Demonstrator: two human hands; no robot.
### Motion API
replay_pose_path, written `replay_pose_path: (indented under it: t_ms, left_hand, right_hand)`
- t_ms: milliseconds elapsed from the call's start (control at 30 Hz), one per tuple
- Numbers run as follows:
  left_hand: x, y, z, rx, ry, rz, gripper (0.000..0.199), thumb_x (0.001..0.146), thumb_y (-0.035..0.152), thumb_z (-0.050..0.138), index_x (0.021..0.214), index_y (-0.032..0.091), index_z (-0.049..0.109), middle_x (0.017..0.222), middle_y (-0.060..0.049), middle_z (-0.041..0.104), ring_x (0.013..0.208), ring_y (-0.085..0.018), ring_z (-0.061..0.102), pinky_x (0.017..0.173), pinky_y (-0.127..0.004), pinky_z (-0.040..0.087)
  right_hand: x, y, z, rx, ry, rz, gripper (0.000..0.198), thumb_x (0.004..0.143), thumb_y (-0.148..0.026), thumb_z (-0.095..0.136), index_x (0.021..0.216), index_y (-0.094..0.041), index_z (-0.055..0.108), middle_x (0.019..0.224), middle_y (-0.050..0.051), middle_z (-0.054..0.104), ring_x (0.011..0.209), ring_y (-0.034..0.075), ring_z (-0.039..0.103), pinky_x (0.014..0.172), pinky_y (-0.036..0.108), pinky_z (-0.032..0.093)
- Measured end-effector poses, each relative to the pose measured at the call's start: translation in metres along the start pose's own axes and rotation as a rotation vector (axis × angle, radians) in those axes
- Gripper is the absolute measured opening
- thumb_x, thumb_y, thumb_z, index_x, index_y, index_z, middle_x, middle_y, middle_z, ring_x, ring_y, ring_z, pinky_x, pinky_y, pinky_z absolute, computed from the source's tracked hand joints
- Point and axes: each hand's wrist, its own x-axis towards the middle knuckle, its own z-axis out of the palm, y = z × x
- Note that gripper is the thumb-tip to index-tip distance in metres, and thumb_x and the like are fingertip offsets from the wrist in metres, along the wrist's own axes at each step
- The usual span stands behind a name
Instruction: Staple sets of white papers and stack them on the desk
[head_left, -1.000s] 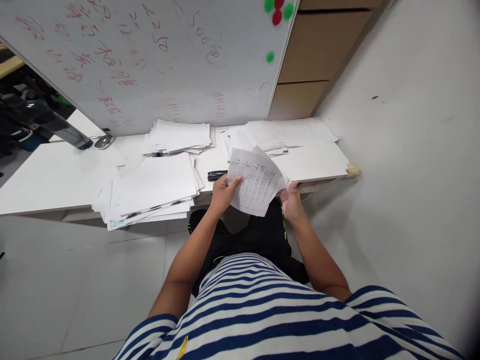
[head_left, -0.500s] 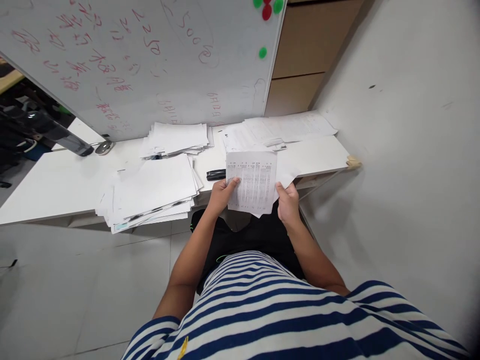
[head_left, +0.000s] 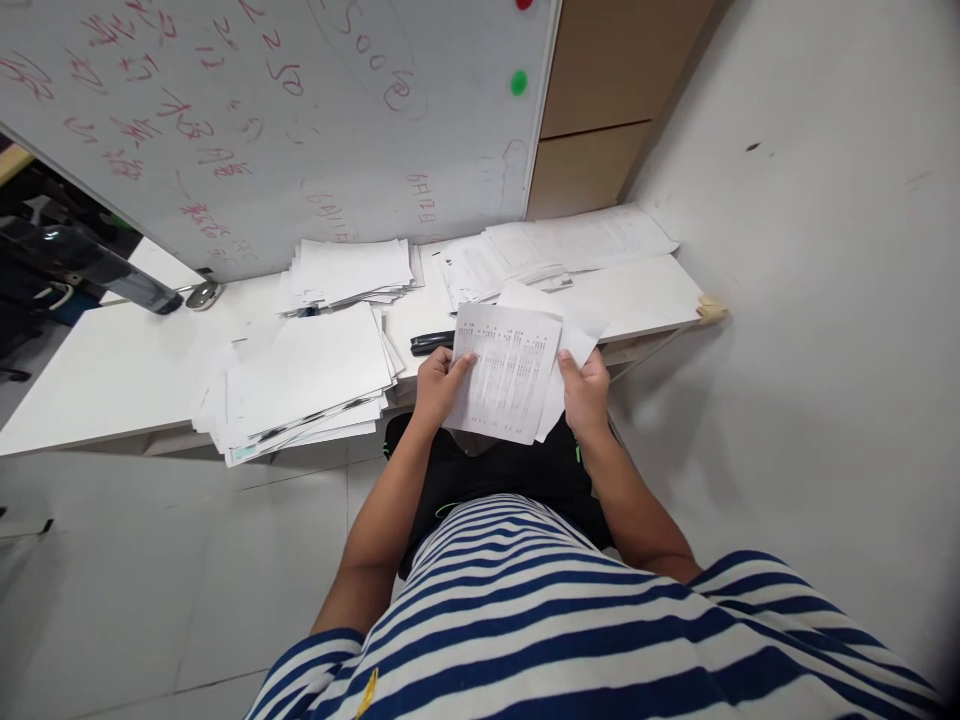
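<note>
Pinching opposite sides, likely for support: left grip (head_left: 438,388) is grasping printed sheet (head_left: 502,375), right grip (head_left: 587,390) paper behind (head_left: 553,400).

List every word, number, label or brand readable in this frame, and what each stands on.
"500": on the whiteboard, followed by an unclear mark.
"250": on the whiteboard, possibly with another digit before it.
"6月12日": low on the whiteboard, as far as it reads.
Other whiteboard handwriting: too faint or blurred to read surely.
Printed sheet in the left hand: print too small to read.
No brand is legible.
</note>
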Motion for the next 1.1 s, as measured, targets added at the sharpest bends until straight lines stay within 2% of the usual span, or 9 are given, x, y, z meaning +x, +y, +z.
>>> replay_pose_path:
  t_ms: [100,200,267,367,533,633,733,933,1100]
  left_hand:
    - [0.000,0.001,0.004,-0.034,-0.005,0.010,0.038,0.082,0.052,0.070,0.073,0.020,0.051,0.069,0.003,0.052,0.065,-0.011,0.051,0.058,-0.024,0.039]
    - [0.003,0.006,0.009,-0.118,-0.038,0.051,0.033,0.082,0.050,0.071,0.092,0.022,0.055,0.087,-0.001,0.064,0.081,-0.015,0.062,0.069,-0.027,0.050]
    - [0.006,0.014,0.010,-0.094,-0.040,0.131,0.039,0.082,0.049,0.072,0.107,0.024,0.054,0.102,-0.004,0.066,0.095,-0.018,0.065,0.079,-0.030,0.053]
    - [0.012,0.031,0.007,-0.067,0.036,0.248,0.048,0.083,0.050,0.072,0.118,0.026,0.051,0.103,-0.004,0.064,0.098,-0.018,0.065,0.081,-0.030,0.053]
    - [0.024,0.053,-0.001,-0.134,0.204,0.373,0.036,0.082,0.053,0.073,0.090,0.022,0.057,0.087,0.000,0.059,0.083,-0.013,0.061,0.073,-0.026,0.049]
    - [0.034,0.052,0.001,-0.123,0.276,0.433,0.042,0.081,0.055,0.073,0.077,0.021,0.051,0.075,0.003,0.051,0.072,-0.010,0.055,0.068,-0.024,0.046]
    - [0.048,0.046,0.010,-0.108,0.277,0.454,0.044,0.081,0.060,0.070,0.077,0.021,0.049,0.076,0.003,0.052,0.074,-0.011,0.056,0.071,-0.025,0.047]
    - [0.080,0.013,0.047,-0.174,-0.031,0.338,0.049,0.083,0.060,0.068,0.112,0.022,0.059,0.109,-0.008,0.068,0.105,-0.023,0.065,0.091,-0.036,0.051]
    - [0.080,-0.020,0.076,-0.148,0.021,0.185,0.036,0.086,0.053,0.064,0.088,0.017,0.067,0.090,-0.007,0.072,0.092,-0.025,0.066,0.087,-0.039,0.051]
  right_hand:
    - [0.008,-0.009,0.002,-0.033,-0.062,-0.046,0.040,0.086,-0.053,0.065,0.117,-0.027,0.064,0.118,0.003,0.073,0.113,0.023,0.067,0.101,0.041,0.052]
    - [0.016,-0.022,0.006,-0.113,-0.148,-0.083,0.036,0.088,-0.058,0.061,0.106,-0.027,0.066,0.102,0.002,0.074,0.102,0.023,0.068,0.095,0.039,0.055]
    - [0.022,-0.033,0.009,-0.170,-0.192,-0.118,0.041,0.087,-0.065,0.059,0.100,-0.027,0.067,0.091,0.001,0.072,0.096,0.023,0.068,0.088,0.038,0.057]
    - [0.032,-0.054,0.014,-0.199,-0.227,-0.167,0.056,0.084,-0.077,0.051,0.109,-0.029,0.067,0.093,0.004,0.070,0.101,0.026,0.067,0.083,0.038,0.059]
    - [0.044,-0.069,0.022,-0.094,-0.275,-0.301,0.077,0.085,-0.086,0.030,0.130,-0.031,0.058,0.116,0.007,0.069,0.123,0.031,0.062,0.094,0.044,0.056]
    - [0.047,-0.057,0.028,-0.111,-0.348,-0.303,0.073,0.081,-0.081,0.052,0.129,-0.026,0.060,0.118,0.009,0.071,0.119,0.030,0.064,0.098,0.046,0.054]
    - [0.054,-0.041,0.036,-0.189,-0.349,-0.226,0.062,0.078,-0.071,0.066,0.115,-0.021,0.068,0.108,0.010,0.074,0.107,0.028,0.068,0.098,0.047,0.053]
    - [0.075,-0.009,0.052,-0.222,-0.181,-0.224,0.047,0.086,-0.060,0.059,0.104,-0.019,0.071,0.102,0.007,0.075,0.100,0.024,0.068,0.093,0.040,0.053]
    - [0.077,0.032,0.057,-0.359,-0.139,-0.082,0.047,0.084,-0.055,0.060,0.098,-0.012,0.071,0.091,0.011,0.075,0.091,0.025,0.067,0.089,0.041,0.053]
